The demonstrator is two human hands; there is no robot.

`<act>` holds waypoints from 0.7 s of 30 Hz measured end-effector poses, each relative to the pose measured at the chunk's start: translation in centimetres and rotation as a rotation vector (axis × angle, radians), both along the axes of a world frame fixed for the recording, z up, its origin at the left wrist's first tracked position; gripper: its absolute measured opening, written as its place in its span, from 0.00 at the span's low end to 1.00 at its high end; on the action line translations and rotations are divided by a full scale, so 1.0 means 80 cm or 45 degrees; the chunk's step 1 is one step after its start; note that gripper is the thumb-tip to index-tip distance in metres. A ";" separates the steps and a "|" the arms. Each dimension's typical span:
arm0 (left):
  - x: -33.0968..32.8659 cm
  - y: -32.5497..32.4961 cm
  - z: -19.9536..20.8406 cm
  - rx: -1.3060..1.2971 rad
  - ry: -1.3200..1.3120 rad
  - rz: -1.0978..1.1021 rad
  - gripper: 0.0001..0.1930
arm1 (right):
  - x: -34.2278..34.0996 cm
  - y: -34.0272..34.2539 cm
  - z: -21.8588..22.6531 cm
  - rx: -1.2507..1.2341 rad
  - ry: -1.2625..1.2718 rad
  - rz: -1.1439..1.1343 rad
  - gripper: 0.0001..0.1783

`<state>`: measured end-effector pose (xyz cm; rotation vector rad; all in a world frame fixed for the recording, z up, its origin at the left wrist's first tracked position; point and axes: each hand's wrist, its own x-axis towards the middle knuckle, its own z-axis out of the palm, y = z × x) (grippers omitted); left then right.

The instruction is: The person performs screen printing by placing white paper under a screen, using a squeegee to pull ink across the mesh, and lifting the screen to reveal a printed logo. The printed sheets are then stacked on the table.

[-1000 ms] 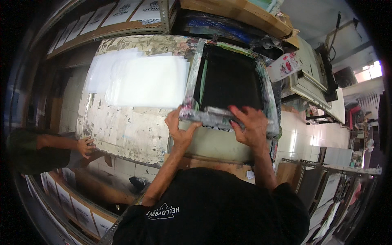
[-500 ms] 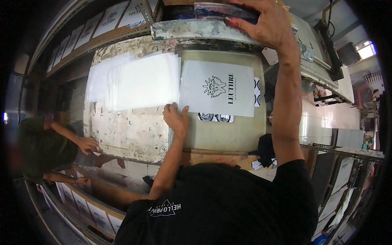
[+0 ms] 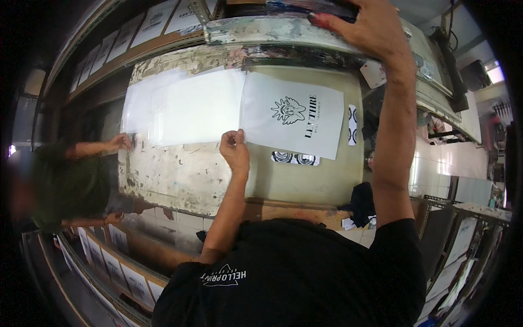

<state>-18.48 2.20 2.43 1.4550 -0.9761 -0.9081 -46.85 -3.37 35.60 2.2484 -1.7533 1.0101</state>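
A white sheet (image 3: 297, 122) with a black winged-figure print lies on the pale printing bed, its left side curling up. My left hand (image 3: 235, 150) is closed at that sheet's near left corner, thumb and fingers pinched together. Left of it is a stack of blank white translucent sheets (image 3: 201, 109). At the far side, my right hand (image 3: 376, 32) grips the paint-stained screen frame (image 3: 261, 30), with its thumb on the near edge. The other fingers of that hand run out of the picture at the top.
Black-and-white patterned pieces (image 3: 297, 158) stick out from under the printed sheet. At left a co-worker's hand (image 3: 119, 143) reaches to the worn table (image 3: 174, 180). Racks with printed sheets (image 3: 122, 44) stand far left and near left. A dark cloth (image 3: 362, 204) hangs at the bed's near right.
My left hand has pinched the printed sheet's corner, and the sheet has bent and tilted. My right hand and the frame have shifted slightly. The co-worker's hand has moved up to the table.
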 end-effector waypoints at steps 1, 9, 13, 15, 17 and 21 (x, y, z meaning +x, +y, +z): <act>0.017 -0.010 -0.005 -0.102 -0.024 0.028 0.07 | 0.001 0.000 0.000 -0.003 0.011 -0.004 0.25; 0.244 -0.034 -0.026 -0.116 -0.074 0.429 0.06 | -0.011 -0.004 -0.017 -0.055 0.105 -0.026 0.27; 0.337 -0.029 -0.009 0.011 -0.632 0.901 0.13 | -0.020 -0.005 -0.022 0.018 0.139 -0.021 0.27; 0.324 -0.035 0.012 -0.107 -1.401 1.257 0.15 | -0.023 -0.005 -0.023 0.040 0.152 -0.027 0.27; 0.298 -0.043 0.027 -0.350 -1.500 1.071 0.17 | -0.027 -0.005 -0.022 0.043 0.163 0.004 0.27; 0.133 -0.060 -0.004 -0.558 -1.277 0.032 0.16 | -0.012 -0.004 -0.014 0.075 0.126 -0.007 0.26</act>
